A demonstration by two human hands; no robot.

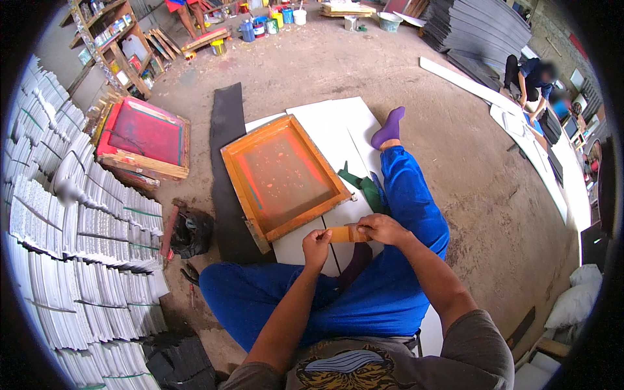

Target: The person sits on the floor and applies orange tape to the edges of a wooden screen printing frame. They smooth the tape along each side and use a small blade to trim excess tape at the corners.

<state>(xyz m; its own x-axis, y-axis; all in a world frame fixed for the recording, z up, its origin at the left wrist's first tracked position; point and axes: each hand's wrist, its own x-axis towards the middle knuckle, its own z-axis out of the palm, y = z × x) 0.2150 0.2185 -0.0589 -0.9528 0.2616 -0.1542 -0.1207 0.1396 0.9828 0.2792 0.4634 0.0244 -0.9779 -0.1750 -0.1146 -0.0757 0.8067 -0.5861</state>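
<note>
A short strip of orange-brown packing tape (340, 234) is stretched between my two hands above my lap. My left hand (316, 249) pinches its left end, fingers closed. At the other end my right hand (385, 229) grips the tape; it looks darker there, and whether a roll sits under those fingers I cannot tell. Just beyond my hands lies a wooden-framed printing screen (235, 156), its mesh orange-stained with pale spots. White sheets (315, 110) lie beneath it, and a crumpled green cloth (370, 193) rests beside its right corner.
A dark mat strip (227, 123) runs left of the screen. Further left are a pink-stained screen (146, 133), a black bag (192, 233) and tall stacks of white sheets (107, 224). Paint cans (273, 26) line the back. Another person (534, 81) crouches at far right by long white boards (468, 81).
</note>
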